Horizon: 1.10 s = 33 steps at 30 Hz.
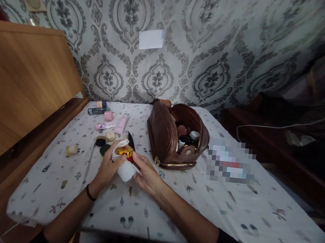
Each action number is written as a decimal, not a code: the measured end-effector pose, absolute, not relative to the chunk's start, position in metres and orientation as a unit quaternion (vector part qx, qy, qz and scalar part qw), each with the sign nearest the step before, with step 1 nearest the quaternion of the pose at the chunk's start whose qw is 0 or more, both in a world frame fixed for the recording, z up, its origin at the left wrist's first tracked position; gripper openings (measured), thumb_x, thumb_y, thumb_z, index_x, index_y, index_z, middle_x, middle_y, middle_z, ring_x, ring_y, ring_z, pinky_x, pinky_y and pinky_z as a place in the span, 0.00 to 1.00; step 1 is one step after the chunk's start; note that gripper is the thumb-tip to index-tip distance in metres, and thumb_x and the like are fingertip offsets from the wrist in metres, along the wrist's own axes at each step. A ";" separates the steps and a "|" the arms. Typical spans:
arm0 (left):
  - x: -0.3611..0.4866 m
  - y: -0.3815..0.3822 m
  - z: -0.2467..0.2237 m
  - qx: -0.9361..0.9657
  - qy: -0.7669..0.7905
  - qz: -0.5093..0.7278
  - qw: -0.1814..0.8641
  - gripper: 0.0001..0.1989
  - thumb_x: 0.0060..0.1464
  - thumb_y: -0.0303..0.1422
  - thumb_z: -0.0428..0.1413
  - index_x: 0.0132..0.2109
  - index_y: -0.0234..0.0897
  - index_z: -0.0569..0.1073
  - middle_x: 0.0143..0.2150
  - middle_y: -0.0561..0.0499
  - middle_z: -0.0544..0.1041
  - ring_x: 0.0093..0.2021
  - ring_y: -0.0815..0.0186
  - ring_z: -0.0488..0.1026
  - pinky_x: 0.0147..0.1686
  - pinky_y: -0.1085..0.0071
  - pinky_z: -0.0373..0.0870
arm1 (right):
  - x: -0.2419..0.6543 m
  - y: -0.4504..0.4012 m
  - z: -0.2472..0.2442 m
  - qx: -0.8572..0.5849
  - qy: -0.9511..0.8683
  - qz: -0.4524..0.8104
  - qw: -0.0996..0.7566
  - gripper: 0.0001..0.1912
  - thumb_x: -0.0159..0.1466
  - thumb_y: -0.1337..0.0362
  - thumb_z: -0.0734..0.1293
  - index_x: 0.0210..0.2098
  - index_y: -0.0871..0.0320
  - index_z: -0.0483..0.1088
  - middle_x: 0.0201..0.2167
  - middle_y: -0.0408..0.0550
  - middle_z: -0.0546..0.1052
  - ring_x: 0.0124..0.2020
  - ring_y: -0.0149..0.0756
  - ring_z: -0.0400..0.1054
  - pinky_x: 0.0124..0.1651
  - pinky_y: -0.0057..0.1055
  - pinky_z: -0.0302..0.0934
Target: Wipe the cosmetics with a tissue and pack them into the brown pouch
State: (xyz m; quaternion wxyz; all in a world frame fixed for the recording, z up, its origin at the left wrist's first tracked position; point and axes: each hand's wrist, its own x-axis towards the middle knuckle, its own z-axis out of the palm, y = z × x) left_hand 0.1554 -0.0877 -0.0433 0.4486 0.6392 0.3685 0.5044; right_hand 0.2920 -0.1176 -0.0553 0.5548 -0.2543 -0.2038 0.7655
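Note:
A small shiny gold-and-red container (125,152) is held between my two hands above the table, partly covered by my fingers. A white cloth or tissue (126,172) is wrapped about it and hangs below it. My left hand (109,164) is closed around the cloth and the container's left side. From the right, my right hand (147,173) pinches the container and an edge of the cloth. Just behind my hands lie a dark pointed item (130,139), a dark green round lid (104,149) and a black round lid (100,141).
An open brown cosmetic bag (163,137) with several items inside stands right of centre. Pink tubes (122,124), a pink jar (108,116) and a dark bottle (96,111) lie at the back left. A pale yellow bottle (72,150) is nearer. A pixelated item (230,163) lies on the right.

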 end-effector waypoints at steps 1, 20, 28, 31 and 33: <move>0.154 -0.088 -0.043 0.645 0.375 0.502 0.438 0.23 0.51 0.48 0.61 0.48 0.37 0.73 0.40 0.48 0.78 0.39 0.61 0.74 0.38 0.69 0.71 | 0.292 -0.118 -0.055 -0.253 -0.208 0.767 0.553 0.23 0.51 0.52 0.79 0.38 0.61 0.77 0.34 0.47 0.81 0.32 0.33 0.73 0.38 0.29 0.65; 0.154 -0.093 -0.032 0.653 0.407 0.506 0.390 0.16 0.64 0.45 0.50 0.39 0.38 0.73 0.33 0.53 0.73 0.33 0.65 0.69 0.35 0.71 0.65 | 0.287 -0.125 -0.051 -0.255 -0.303 0.740 0.543 0.33 0.42 0.61 0.83 0.46 0.56 0.75 0.44 0.46 0.78 0.43 0.35 0.71 0.47 0.30 0.64; 0.155 -0.091 -0.029 0.634 0.450 0.530 0.338 0.16 0.62 0.47 0.50 0.35 0.39 0.68 0.27 0.56 0.69 0.29 0.66 0.68 0.31 0.71 0.64 | 0.284 -0.127 -0.049 -0.251 -0.272 0.751 0.546 0.29 0.42 0.62 0.83 0.42 0.57 0.75 0.38 0.43 0.79 0.39 0.32 0.72 0.49 0.30 0.64; 0.155 -0.089 -0.031 0.621 0.456 0.540 0.339 0.17 0.63 0.48 0.49 0.38 0.39 0.68 0.31 0.54 0.71 0.31 0.65 0.69 0.32 0.71 0.66 | 0.285 -0.128 -0.046 -0.240 -0.272 0.758 0.542 0.26 0.44 0.61 0.82 0.40 0.58 0.76 0.38 0.45 0.80 0.39 0.34 0.73 0.51 0.32 0.64; 0.154 -0.088 -0.033 0.610 0.463 0.546 0.340 0.17 0.63 0.49 0.49 0.42 0.39 0.68 0.35 0.52 0.73 0.34 0.64 0.71 0.35 0.70 0.67 | 0.285 -0.128 -0.044 -0.230 -0.272 0.762 0.541 0.24 0.45 0.60 0.82 0.40 0.59 0.77 0.38 0.46 0.80 0.41 0.36 0.74 0.50 0.32 0.64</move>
